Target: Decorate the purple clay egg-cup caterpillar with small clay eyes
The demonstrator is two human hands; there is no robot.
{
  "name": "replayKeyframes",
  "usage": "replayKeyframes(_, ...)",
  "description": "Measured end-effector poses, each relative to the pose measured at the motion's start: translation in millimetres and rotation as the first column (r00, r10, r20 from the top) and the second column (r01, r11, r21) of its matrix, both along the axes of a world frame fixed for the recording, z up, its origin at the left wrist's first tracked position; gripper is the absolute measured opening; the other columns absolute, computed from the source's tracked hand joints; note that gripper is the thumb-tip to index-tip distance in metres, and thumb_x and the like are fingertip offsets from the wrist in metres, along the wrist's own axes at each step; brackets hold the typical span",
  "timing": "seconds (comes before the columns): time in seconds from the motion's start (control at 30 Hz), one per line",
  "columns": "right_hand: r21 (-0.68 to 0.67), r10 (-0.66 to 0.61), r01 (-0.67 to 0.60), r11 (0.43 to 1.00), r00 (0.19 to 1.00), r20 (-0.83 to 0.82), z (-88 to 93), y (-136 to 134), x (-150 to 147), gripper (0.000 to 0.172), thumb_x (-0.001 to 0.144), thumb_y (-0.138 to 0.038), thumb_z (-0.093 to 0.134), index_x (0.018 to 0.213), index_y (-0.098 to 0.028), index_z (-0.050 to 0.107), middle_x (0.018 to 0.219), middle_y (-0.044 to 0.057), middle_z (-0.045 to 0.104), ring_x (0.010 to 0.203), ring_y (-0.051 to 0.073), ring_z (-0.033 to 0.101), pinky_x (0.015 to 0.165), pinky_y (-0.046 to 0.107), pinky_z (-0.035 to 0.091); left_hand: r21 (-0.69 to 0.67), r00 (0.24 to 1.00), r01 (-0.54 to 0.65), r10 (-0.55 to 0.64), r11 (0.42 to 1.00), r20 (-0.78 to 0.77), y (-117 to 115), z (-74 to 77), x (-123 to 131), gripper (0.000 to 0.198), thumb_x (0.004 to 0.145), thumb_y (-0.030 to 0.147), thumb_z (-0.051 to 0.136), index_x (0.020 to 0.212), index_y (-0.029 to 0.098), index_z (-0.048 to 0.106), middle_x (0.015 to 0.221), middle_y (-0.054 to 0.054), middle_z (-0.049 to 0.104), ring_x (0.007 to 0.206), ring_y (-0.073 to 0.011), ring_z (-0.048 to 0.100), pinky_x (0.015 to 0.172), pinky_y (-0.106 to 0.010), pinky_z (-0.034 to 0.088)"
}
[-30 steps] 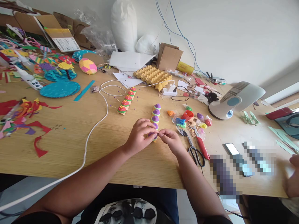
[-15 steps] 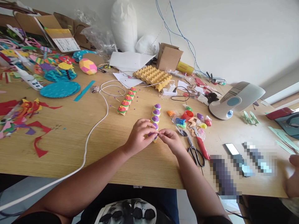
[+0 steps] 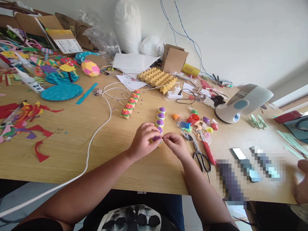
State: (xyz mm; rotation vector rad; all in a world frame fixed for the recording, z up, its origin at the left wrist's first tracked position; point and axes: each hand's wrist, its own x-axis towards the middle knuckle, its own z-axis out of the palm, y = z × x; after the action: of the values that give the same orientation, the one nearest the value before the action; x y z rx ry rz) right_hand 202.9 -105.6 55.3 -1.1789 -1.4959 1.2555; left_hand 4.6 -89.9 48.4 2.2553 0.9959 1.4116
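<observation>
In front of me a short strip of egg-carton cups (image 3: pixel 160 123), topped with purple and ringed in white and yellow, stands on the table. My left hand (image 3: pixel 145 138) is over its near end, thumb and fingers brought together and partly covering the nearest cups. Thumb and forefinger of my right hand (image 3: pixel 176 144) are pinched just right of the strip. The fingertips of both hands meet at something tiny and dark, too small to name. Farther left is a second strip of cups (image 3: pixel 130 105) in red and green, with thin dark-tipped sticks poking out of its sides.
Black-handled scissors (image 3: pixel 201 157) and a red-handled tool (image 3: pixel 209 152) lie to the right, below colourful clay packets (image 3: pixel 185 125). A white cable (image 3: pixel 90 138) crosses the table on the left. Farther back are a yellow egg tray (image 3: pixel 157 78) and a fan (image 3: pixel 243 104). Another person's hand (image 3: pixel 302 181) shows at right.
Both hands stay in nearly the same place, with only a slight shift at the fingertips. The two strips have not moved.
</observation>
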Motion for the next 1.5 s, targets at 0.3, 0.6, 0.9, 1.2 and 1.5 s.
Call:
replayKeyframes(0.3,0.025,-0.068,0.065,0.998,0.99,0.124,4.2,-2.1,-5.8,0.023,0.084,-0.041,0.07,0.083,-0.018,0.073,0.059,-0.002,0.049,0.055,0.012,0.039,0.053,0.028,0.028,0.038,0.994,-0.082,0.085,0.996,-0.068,-0.8,-1.9,0.8,0.008,0.088,0.024,0.073,0.094,0.028,0.077,0.1,-0.002,0.075,0.113,-0.026,0.06,0.104,-0.048,0.048)
replayKeyframes(0.6,0.005,-0.049,0.048,0.999,0.989,0.142,4.7,-1.8,-6.1,0.026,0.085,-0.043,0.068,0.086,-0.017,0.074,0.059,-0.002,0.048,0.054,0.011,0.037,0.053,0.028,0.026,0.048,0.997,-0.073,0.075,0.996,-0.029,1.4,-4.1,0.1,0.006,0.088,0.022,0.073,0.091,0.026,0.076,0.099,-0.001,0.076,0.111,-0.024,0.061,0.103,-0.046,0.05)
replayKeyframes(0.9,-0.108,-0.176,0.169,0.98,0.983,-0.056,5.3,1.7,-1.3,0.023,0.08,-0.043,0.073,0.083,-0.02,0.071,0.067,-0.001,0.055,0.061,0.013,0.041,0.056,0.027,0.029,-0.08,0.996,-0.01,0.017,0.997,0.087,4.2,-3.9,1.2,0.008,0.089,0.02,0.073,0.09,0.026,0.077,0.097,-0.002,0.075,0.108,-0.0221,0.064,0.101,-0.042,0.051)
replayKeyframes(1.2,-0.416,-0.127,-0.027,0.909,0.932,-0.338,9.1,3.2,-1.4,0.028,0.078,-0.044,0.063,0.068,-0.018,0.059,0.061,-0.001,0.05,0.052,0.009,0.034,0.049,0.027,0.012,-0.165,0.986,0.053,-0.025,0.985,0.167,4.2,-3.9,2.7,0.007,0.089,0.02,0.072,0.091,0.025,0.077,0.098,-0.003,0.075,0.101,-0.0204,0.068,0.094,-0.038,0.054)
replayKeyframes(1.5,-0.363,-0.008,-0.101,0.926,0.957,-0.289,7.2,-0.9,-4.9,0.033,0.077,-0.047,0.077,0.079,-0.018,0.061,0.064,-0.004,0.053,0.051,0.006,0.029,0.05,0.025,0.014,-0.153,0.988,0.064,-0.041,0.986,0.15,2.9,-1.0,2.8,0.01,0.088,0.017,0.073,0.091,0.025,0.077,0.095,-0.003,0.074,0.1,-0.0204,0.067,0.093,-0.038,0.055)
